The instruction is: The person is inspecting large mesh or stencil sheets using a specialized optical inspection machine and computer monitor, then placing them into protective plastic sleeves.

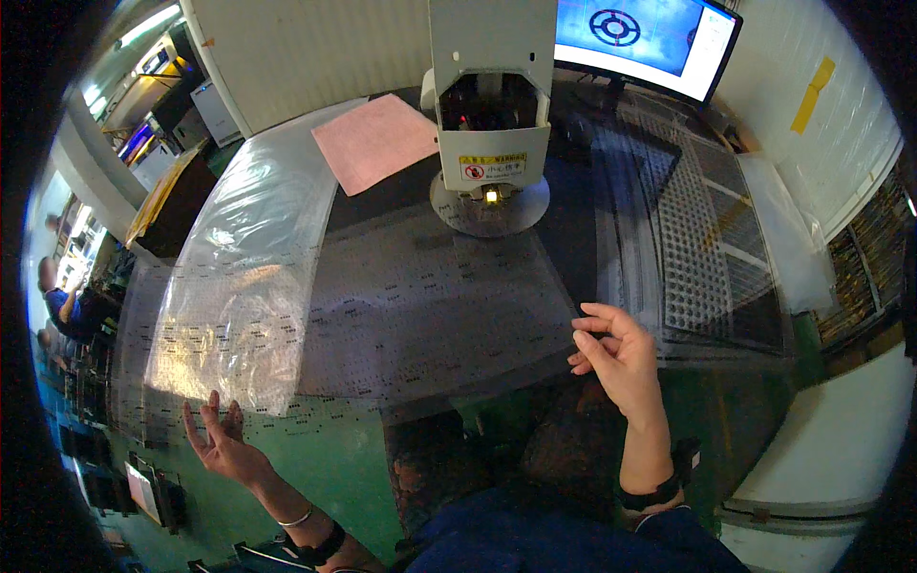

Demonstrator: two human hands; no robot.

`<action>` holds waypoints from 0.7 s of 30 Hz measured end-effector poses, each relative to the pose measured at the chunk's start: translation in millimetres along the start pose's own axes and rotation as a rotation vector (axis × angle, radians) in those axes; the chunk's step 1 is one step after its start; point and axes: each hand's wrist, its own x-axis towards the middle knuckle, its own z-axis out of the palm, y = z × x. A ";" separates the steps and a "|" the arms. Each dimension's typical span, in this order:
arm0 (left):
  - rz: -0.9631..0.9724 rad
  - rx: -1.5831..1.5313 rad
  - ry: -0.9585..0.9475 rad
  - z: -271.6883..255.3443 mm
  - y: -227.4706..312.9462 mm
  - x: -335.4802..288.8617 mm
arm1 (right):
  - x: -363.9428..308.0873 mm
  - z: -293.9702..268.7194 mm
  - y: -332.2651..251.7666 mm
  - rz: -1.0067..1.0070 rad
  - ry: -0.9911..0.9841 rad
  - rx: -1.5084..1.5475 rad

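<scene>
A large clear film sheet (420,315) printed with rows of small dark marks spreads over the dark table in front of me. Its left part overlaps a shiny clear plastic sheet (253,220) and hangs past the table edge. My left hand (229,451) is open at the film's near left edge, fingers spread and pointing up. By the film's right edge is my right hand (619,361), also open, with loosely bent fingers apart; whether they touch the film is unclear. Beyond the film stands a white inspection machine (495,158), its small light lit above a round stage (454,212).
A pink sheet (374,143) lies left of the machine. On the right are stacked clear perforated sheets (702,239) and a monitor (659,48) showing a ring-shaped figure. A white cabinet (821,449) stands at the lower right. Another person (65,304) is far left.
</scene>
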 end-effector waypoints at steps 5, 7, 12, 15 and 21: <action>0.001 -0.007 0.010 -2.6 -2.3 3.1 | 0.8 1.7 0.1 0.000 0.003 -0.014; -0.032 -0.010 0.021 -0.8 -0.7 1.5 | 0.4 1.3 -0.2 -0.009 0.001 -0.005; -0.042 -0.008 -0.049 -12.9 -6.7 8.1 | -9.1 -4.3 -4.3 0.004 -0.031 -0.014; -0.063 -0.050 -0.188 -53.7 -4.4 16.5 | -32.7 -15.6 -9.9 0.148 -0.172 0.047; -0.064 0.165 -0.354 -149.8 -59.7 40.5 | -73.7 -26.3 9.0 0.494 -0.188 0.346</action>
